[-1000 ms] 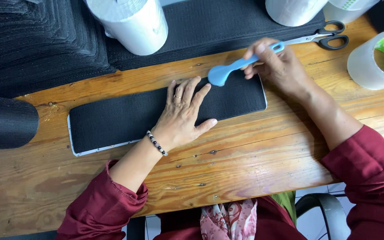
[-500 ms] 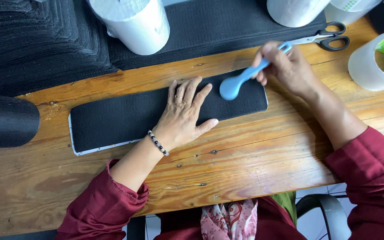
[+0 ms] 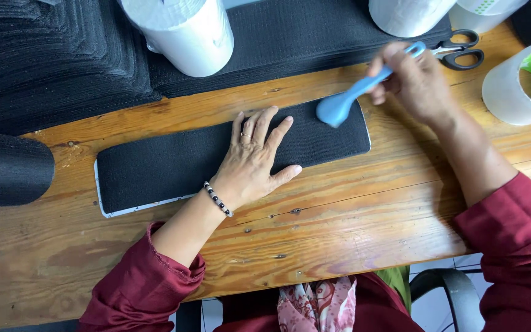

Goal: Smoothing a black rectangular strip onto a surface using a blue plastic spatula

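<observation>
At centre frame, the left hand (image 3: 250,163) lies flat with fingers spread on a long black fabric strip (image 3: 173,163) stretched across the wooden table (image 3: 351,221). Toward the upper right, the right hand (image 3: 416,80) closes its fingers around a blue spatula-like tool (image 3: 348,98), whose rounded end rests on the strip's right end. Black-handled scissors (image 3: 462,52) and a tape roll (image 3: 523,83) lie beyond it.

The right hand (image 3: 416,80) has carried the blue scraper (image 3: 354,95) toward the right end of the black strip (image 3: 173,163); its broad head now lies nearer that edge, handle steeper.
</observation>
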